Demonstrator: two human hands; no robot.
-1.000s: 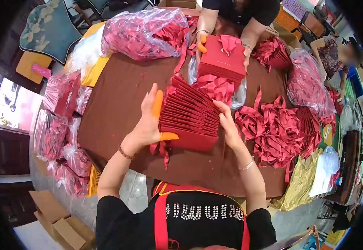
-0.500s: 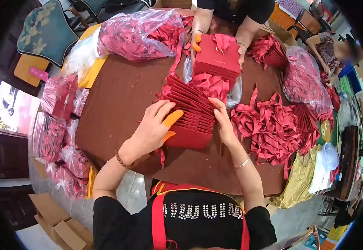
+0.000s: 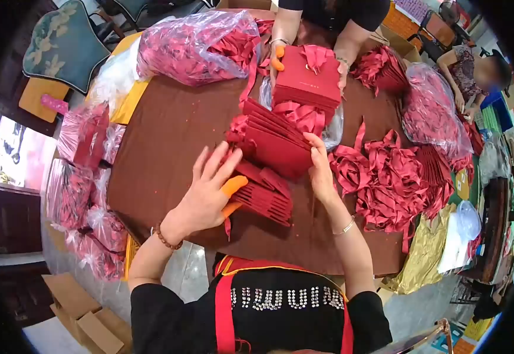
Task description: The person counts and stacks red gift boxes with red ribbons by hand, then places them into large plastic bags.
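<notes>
A stack of flat red gift bags is parted into two bunches in front of me. My left hand (image 3: 204,192), with orange covers on the thumb and index finger, grips the left end of the lower bunch of bags (image 3: 266,200); its other fingers are spread. My right hand (image 3: 320,168) pinches the right edge of the upper bunch of bags (image 3: 274,147), which leans away from me. Red ribbons stick out at that bunch's left side. Some of my left fingertips are partly hidden by bags and ribbon.
Across the brown-covered table (image 3: 168,147), a co-worker's hands hold another red bag stack (image 3: 307,79). A ribbon heap (image 3: 381,183) lies right of my hands. Plastic-wrapped red bundles (image 3: 195,50) stand at the back left, with another wrapped bundle (image 3: 434,112) at the right.
The single fanned stack has split into an upper and a lower bunch. My left hand has moved slightly left and down, its fingers spreading. The co-worker's hands have barely moved.
</notes>
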